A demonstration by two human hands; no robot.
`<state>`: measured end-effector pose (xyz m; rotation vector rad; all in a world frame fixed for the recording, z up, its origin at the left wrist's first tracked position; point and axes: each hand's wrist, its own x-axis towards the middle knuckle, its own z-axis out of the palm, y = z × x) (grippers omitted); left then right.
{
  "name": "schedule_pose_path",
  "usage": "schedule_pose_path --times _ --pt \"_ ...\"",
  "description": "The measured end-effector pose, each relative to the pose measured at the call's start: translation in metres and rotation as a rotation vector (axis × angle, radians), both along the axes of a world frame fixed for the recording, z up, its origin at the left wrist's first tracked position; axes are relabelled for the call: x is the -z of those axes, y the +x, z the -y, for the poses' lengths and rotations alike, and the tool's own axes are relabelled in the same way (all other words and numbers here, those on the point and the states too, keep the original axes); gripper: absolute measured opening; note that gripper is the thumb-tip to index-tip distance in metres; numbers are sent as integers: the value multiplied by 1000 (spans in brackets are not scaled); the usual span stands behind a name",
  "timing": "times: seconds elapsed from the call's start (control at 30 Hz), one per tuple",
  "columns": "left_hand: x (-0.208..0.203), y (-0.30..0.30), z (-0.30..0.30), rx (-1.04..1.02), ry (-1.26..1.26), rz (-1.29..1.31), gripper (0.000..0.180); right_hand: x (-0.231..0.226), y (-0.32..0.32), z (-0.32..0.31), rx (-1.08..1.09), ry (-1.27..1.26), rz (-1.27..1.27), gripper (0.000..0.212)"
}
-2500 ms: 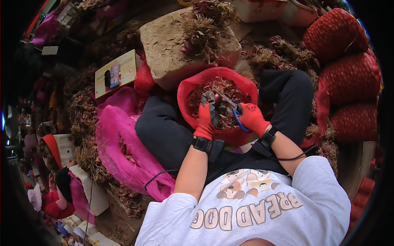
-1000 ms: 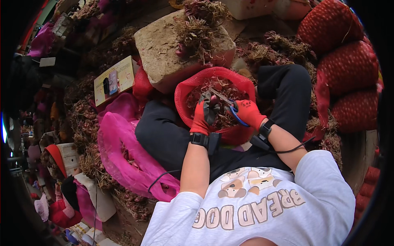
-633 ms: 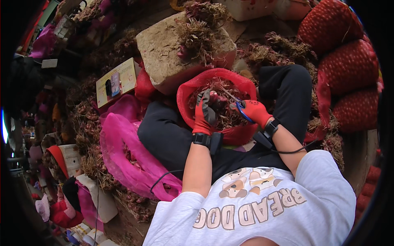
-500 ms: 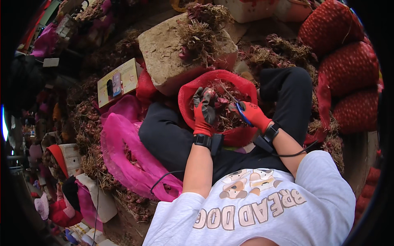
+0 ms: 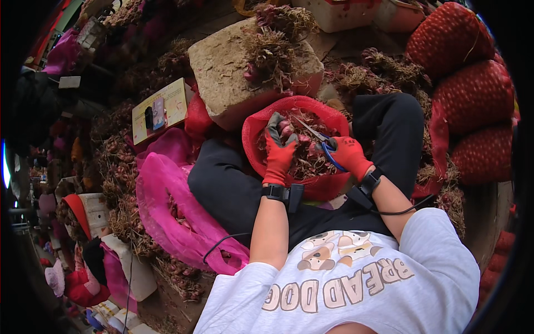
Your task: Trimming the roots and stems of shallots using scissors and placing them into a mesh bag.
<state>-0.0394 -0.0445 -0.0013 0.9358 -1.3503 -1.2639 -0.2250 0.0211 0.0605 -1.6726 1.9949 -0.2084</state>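
Observation:
Between my legs sits a red mesh bag [image 5: 253,125] with its rim rolled open, holding shallots with dry stalks and trimmings. My left hand [image 5: 280,147], in a red and grey glove, is over the bag's left side, its fingers curled round shallots [image 5: 286,129] with reddish bulbs. Gripped in my gloved right hand [image 5: 349,153] is a pair of scissors [image 5: 312,129] with blue handles. The blades point up and left toward the left hand and look nearly together. Whether they touch a stalk I cannot tell.
A worn foam box [image 5: 222,67] with bunched shallots [image 5: 272,53] on top stands beyond the bag. Left lie a pink mesh bag [image 5: 167,206] and a cardboard box [image 5: 175,103] carrying a phone [image 5: 158,114]. Filled red sacks [image 5: 473,92] are stacked at right.
My left hand has turned and its thumb has spread, showing more of the bulbs. The scissors have swung slightly, and their blades show more plainly. My right hand has shifted slightly.

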Motion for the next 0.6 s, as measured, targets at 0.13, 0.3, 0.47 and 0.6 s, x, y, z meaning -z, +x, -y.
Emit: schedule_pose_path --times 0.13,0.3,0.47,0.6 --pt "-6 -1 -1 3 63 -108 71 8 3 -3 -22 -31 122 50" --pt "12 2 7 -10 71 -222 51 5 0 -3 -35 257 464 37" --pt "13 7 10 47 543 -540 33 12 1 3 334 245 988 29" --pt "10 0 2 32 696 -513 34 30 2 16 133 -98 912 25"
